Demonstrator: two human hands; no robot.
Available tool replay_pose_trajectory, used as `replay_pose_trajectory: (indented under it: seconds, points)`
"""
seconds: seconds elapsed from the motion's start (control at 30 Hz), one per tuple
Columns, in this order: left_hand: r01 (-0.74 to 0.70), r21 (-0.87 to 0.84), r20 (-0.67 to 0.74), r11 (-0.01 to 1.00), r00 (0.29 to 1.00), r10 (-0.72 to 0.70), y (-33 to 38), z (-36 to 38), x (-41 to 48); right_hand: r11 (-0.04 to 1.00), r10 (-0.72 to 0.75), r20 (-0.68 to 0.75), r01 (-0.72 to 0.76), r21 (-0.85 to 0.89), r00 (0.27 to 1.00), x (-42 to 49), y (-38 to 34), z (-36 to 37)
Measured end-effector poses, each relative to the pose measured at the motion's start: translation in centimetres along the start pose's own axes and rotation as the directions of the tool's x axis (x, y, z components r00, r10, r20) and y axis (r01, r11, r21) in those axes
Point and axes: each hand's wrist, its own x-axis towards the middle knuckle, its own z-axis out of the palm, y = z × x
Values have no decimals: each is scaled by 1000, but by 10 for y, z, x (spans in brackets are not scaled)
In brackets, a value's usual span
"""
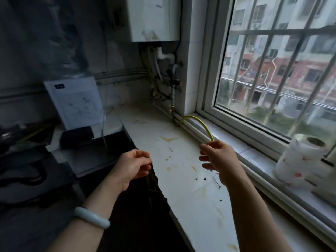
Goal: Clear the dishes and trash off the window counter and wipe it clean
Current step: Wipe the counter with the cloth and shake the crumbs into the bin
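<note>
The tabletop (154, 128) is white, blotched with yellow-brown stains (169, 139) and a few black specks (205, 178) toward 5 o'clock. At 1 o'clock a yellow hose (200, 122) shows against the white window frame (207, 99). The paper roll (300, 160) at 3 o'clock is white with red-pink print — its core brown. The bangle (91, 217) at 7 o'clock is pale milky green (nearly white). At 10 o'clock the sheet (78, 102) is white with thin grey line drawings.

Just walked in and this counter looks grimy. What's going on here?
A person stands at the window counter. Their right hand pinches the end of a yellow hose arching from the pipes; the left hand hovers loosely curled, nothing visible in it. No dishes show, but yellowish stains and dark crumbs lie on the counter, unwiped.
</note>
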Motion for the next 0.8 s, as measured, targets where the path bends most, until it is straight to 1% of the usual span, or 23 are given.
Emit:
replay_pose_trajectory:
  seconds: [0.13,0.27,0.3,0.5,0.63,0.8]
  points:
    - [12,-21,-83,1000,996,-14,3,-13,27,998,-31,111,36,-43,993,39,-16,30]
    - [34,-22,-153,999,988,-37,0,-45,58,996,-35,203,51,-72,979,72,-33,76]
    - [41,-20,-158,999,986,-44,-1,-49,62,996,-36,207,53,-77,978,75,-35,82]
    - [68,-18,-221,998,973,-70,-6,-116,130,992,-63,265,90,-93,962,121,-51,174]
    - [133,-26,-276,991,952,-135,-15,-172,183,988,-35,330,83,-133,944,150,-61,245]
    - [216,-40,-350,976,912,-216,-30,-237,246,981,-19,361,87,-175,933,178,-70,320]
